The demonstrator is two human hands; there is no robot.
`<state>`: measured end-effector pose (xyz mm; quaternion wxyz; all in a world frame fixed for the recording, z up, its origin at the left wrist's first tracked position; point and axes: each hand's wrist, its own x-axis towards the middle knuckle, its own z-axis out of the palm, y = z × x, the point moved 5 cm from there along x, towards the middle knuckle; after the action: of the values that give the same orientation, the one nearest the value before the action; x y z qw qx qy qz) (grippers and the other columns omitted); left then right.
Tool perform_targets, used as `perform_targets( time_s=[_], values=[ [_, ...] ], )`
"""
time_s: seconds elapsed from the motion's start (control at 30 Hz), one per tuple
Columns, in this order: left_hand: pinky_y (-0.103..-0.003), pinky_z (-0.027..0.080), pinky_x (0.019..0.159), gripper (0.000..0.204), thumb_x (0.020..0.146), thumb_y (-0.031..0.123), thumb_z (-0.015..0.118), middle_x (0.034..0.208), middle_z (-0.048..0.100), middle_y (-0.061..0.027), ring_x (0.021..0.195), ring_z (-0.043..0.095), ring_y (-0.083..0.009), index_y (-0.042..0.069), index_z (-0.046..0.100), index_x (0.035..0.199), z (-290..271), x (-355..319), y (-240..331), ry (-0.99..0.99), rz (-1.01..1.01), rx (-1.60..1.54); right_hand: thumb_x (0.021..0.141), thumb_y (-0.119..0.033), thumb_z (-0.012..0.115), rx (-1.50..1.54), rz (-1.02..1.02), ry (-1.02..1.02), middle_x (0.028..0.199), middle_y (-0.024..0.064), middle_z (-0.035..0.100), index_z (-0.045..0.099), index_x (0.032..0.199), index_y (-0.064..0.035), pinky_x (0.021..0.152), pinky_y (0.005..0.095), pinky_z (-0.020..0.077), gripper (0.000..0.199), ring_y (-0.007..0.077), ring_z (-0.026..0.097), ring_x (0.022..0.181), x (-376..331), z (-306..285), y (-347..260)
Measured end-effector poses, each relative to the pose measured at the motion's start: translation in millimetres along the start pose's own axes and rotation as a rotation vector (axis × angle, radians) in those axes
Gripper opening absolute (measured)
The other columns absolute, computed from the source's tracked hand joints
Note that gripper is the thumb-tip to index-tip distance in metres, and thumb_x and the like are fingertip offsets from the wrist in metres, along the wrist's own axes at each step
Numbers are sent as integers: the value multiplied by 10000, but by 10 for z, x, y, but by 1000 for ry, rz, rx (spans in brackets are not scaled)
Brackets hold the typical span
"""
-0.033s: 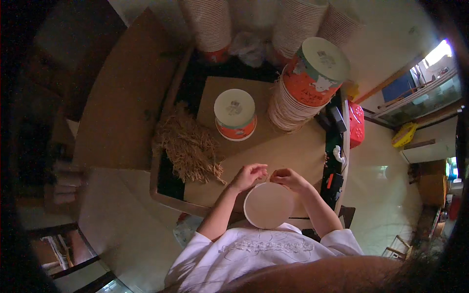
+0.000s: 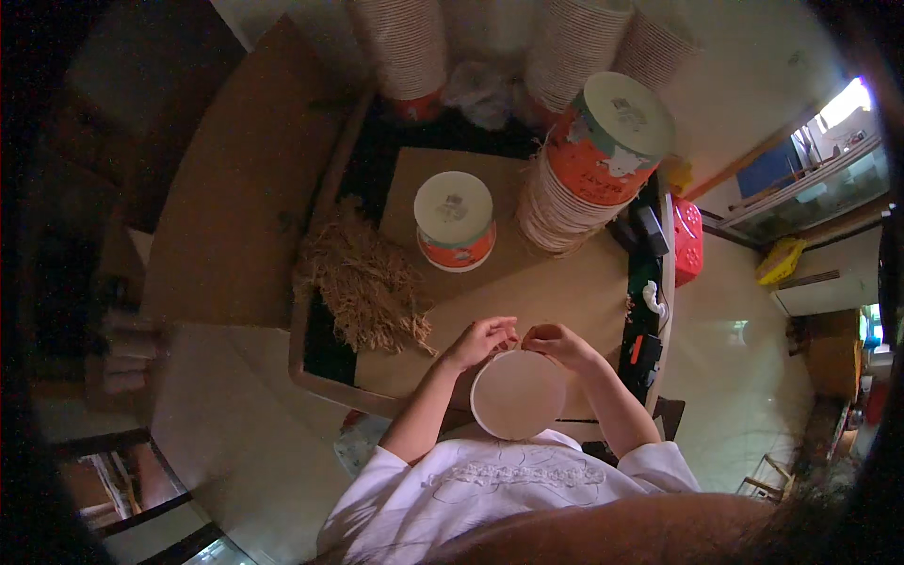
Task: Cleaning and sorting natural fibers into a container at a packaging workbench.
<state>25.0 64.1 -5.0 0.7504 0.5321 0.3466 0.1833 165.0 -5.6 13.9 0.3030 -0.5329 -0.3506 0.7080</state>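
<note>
A round paper bucket with a pale inside rests against my white shirt, its mouth toward me. At its far rim, my left hand has its fingers bent toward the thumb. Close beside it, my right hand is closed in a pinch by the same rim. A thin pale strand may run between the fingertips, too small to make out. Ahead of my left arm lies a heap of brown raffia-like strands. Farther off, an orange and green paper bucket stands upside down on the cardboard.
A stack of upturned buckets stands at the right back of the table. More tall bucket stacks line the wall. Cardboard covers the tabletop. Along the right edge lie small dark items; a red plastic stool is beyond.
</note>
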Motion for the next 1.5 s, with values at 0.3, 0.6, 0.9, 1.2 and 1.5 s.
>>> perform_targets(
  time_s=[0.3,0.6,0.9,1.2,1.5],
  values=[
    [-222,461,642,118,828,91,551,772,599,-18,688,543,-73,11,604,896,55,51,-211,-72,-113,154,840,-202,550,41,55,46,726,-7,551,604,861,-8,579,205,370,202,58,467,658,61,-14,31],
    [-213,446,615,74,814,51,540,742,598,-8,683,539,-68,24,608,824,139,50,-62,-19,88,-59,833,-194,558,18,10,17,734,-11,562,611,845,-16,573,197,364,186,59,472,653,111,-36,141],
    [-208,433,596,105,831,88,541,737,591,-2,652,527,-67,1,600,834,61,68,-172,-7,-77,141,828,-174,574,18,64,29,770,4,574,601,860,-12,612,189,392,167,71,501,693,97,-41,195],
    [-215,436,600,153,860,146,502,767,587,1,658,526,-70,30,594,895,115,85,-260,-185,-177,-85,829,-165,581,232,37,91,781,23,578,591,876,5,611,199,419,177,77,524,702,117,-90,298],
    [-237,453,624,137,849,168,518,795,590,-18,696,554,-97,44,568,876,165,97,-312,-211,-312,-242,839,-196,569,227,1,92,763,13,578,599,879,-2,575,200,416,201,72,521,675,96,-29,246]
  ],
)
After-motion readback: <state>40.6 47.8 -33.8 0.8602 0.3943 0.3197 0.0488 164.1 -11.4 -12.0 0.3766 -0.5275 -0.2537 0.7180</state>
